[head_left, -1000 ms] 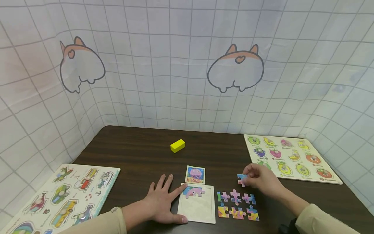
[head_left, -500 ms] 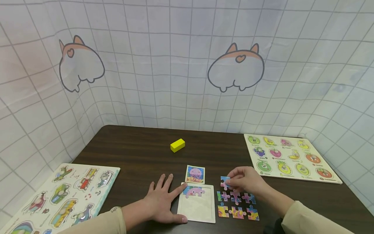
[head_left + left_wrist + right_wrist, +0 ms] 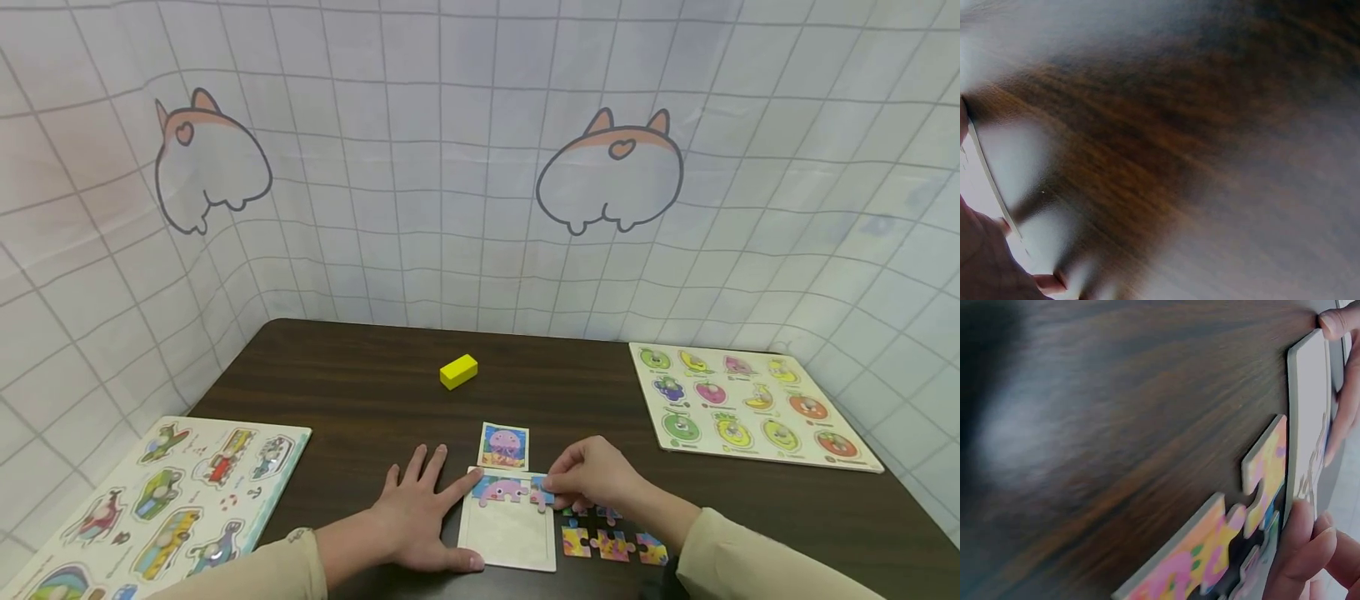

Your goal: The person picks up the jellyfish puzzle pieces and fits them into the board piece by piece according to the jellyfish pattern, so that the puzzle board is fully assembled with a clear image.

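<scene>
A pale square puzzle tray [image 3: 510, 535] lies in front of me, with joined jigsaw pieces [image 3: 497, 490] in its upper left. My left hand [image 3: 420, 521] is flat and spread, its index finger and thumb touching the tray's left edge. At the tray's upper right, my right hand [image 3: 602, 477] pinches a blue and pink jigsaw piece [image 3: 538, 493], a small gap from the joined ones. Loose jigsaw pieces [image 3: 613, 546] lie right of the tray, some hidden under the right hand. In the right wrist view, right fingertips [image 3: 1297, 528] meet at the tray's edge.
A small jellyfish picture card [image 3: 504, 447] touches the tray's far side. Farther back sits a yellow block [image 3: 459, 372]. A vehicle puzzle board [image 3: 255, 467] lies at left, a fruit puzzle board [image 3: 720, 446] at back right. A patterned curtain [image 3: 405, 275] hangs behind the table.
My right hand has carried the jigsaw piece leftward, over the loose pieces, to the tray's upper right. The left hand has stayed at the tray's left edge.
</scene>
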The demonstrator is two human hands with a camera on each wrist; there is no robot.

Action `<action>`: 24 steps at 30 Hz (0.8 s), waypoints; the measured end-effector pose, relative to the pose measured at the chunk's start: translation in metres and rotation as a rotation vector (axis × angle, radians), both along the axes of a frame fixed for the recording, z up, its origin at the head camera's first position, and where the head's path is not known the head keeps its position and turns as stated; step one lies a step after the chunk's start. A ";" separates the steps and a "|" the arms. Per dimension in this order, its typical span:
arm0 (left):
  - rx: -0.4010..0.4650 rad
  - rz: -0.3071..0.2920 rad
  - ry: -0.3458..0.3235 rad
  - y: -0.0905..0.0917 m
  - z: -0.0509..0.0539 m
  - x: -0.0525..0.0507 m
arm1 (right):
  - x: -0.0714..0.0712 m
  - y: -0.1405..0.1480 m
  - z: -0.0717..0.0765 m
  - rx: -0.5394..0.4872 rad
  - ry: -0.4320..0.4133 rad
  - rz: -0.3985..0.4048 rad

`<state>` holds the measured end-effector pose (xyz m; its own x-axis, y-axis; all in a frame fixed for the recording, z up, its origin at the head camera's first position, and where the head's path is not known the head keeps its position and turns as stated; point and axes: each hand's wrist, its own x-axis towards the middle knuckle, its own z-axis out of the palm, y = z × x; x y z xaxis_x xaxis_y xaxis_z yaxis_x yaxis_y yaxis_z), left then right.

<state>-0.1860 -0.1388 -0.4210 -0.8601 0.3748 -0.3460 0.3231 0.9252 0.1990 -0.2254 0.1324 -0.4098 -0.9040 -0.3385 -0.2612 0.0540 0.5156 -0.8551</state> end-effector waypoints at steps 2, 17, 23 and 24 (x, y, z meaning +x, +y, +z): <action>0.001 -0.001 0.001 0.001 0.000 0.000 | 0.000 -0.004 -0.001 0.033 -0.001 -0.010; 0.000 0.005 -0.004 0.002 0.003 0.000 | -0.002 -0.021 0.008 0.141 0.039 -0.032; -0.002 0.006 -0.006 0.002 0.003 0.001 | -0.002 -0.022 0.008 0.174 0.069 -0.031; -0.004 0.007 -0.006 0.002 0.003 0.001 | -0.002 -0.023 0.008 0.180 0.075 -0.033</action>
<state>-0.1851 -0.1365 -0.4182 -0.8605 0.3673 -0.3530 0.3152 0.9283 0.1975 -0.2277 0.1097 -0.4018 -0.9328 -0.2625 -0.2468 0.0132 0.6596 -0.7515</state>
